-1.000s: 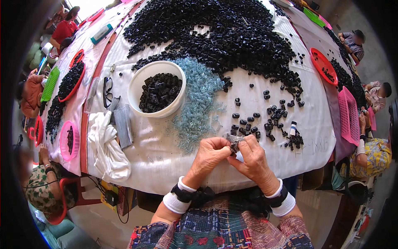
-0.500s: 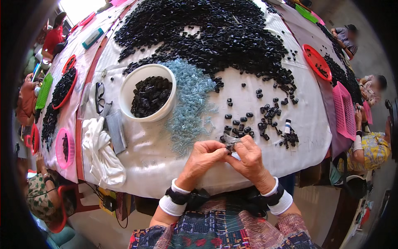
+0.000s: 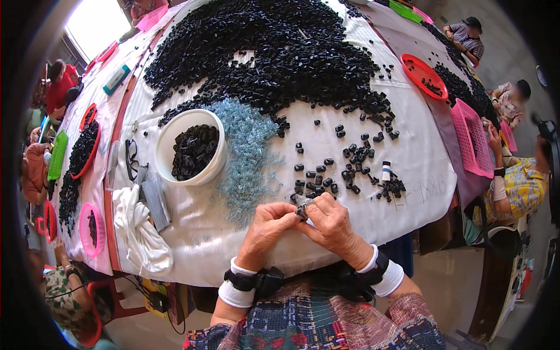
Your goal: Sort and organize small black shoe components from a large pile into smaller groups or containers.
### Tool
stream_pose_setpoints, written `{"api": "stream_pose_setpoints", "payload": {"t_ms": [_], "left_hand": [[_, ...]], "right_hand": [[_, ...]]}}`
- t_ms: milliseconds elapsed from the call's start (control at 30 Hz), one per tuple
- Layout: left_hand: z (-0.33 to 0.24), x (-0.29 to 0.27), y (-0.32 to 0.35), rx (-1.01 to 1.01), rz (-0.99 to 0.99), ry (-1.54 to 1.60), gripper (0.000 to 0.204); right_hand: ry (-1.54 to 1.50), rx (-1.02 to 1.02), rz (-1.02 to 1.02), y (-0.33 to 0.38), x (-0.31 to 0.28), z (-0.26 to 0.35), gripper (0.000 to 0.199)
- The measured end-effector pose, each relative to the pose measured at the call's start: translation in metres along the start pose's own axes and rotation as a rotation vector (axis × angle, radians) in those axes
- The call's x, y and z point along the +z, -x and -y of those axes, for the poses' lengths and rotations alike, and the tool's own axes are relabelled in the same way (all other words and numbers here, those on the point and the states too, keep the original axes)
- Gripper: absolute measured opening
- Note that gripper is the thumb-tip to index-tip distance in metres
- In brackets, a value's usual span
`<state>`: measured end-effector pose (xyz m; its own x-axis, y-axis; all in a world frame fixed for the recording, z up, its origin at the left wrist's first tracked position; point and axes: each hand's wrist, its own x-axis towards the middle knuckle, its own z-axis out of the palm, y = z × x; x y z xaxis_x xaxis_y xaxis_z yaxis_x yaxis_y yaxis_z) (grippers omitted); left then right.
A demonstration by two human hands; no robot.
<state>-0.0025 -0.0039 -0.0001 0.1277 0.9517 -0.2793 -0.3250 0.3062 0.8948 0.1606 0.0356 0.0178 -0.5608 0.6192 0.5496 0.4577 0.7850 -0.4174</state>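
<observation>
My left hand [image 3: 265, 230] and my right hand [image 3: 332, 224] meet just above the near part of the white-covered table. Their fingertips are closed together on a small black plastic piece [image 3: 301, 212], mostly hidden by the fingers. A crumpled bit of clear greyish film [image 3: 302, 200] sticks up beside it at the right hand's fingers. Just beyond the hands lie several loose black cylindrical pieces [image 3: 315, 178]. Left of them spreads a heap of small clear bluish pieces [image 3: 248, 169]. A white tub [image 3: 220, 160] beside that heap holds black pieces [image 3: 195, 151].
A big pile of black pieces [image 3: 262, 52] covers the far table. Left lie a white cloth [image 3: 140, 233], a grey folded item [image 3: 156, 201] and eyeglasses [image 3: 132, 157]. A small white bottle [image 3: 385, 170] stands right. Pink basket [image 3: 471, 140] and red tray [image 3: 423, 76] sit by co-workers.
The view has shifted, so the table and its contents appear further left. Both hands stay together on the small black piece, with only slight finger movement.
</observation>
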Motion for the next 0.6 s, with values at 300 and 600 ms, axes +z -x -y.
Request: {"api": "stream_pose_setpoints", "payload": {"t_ms": [300,600], "left_hand": [[-0.0053,-0.0013,0.0019,-0.011,0.074,-0.010,0.015],[0.0001,-0.0014,-0.0032,0.045,0.099,-0.047,0.014]], "right_hand": [[-0.009,-0.070,-0.034,0.0059,0.0058,-0.0029,0.023],[-0.019,-0.041,-0.051,0.0014,0.0011,-0.0009,0.023]]}}
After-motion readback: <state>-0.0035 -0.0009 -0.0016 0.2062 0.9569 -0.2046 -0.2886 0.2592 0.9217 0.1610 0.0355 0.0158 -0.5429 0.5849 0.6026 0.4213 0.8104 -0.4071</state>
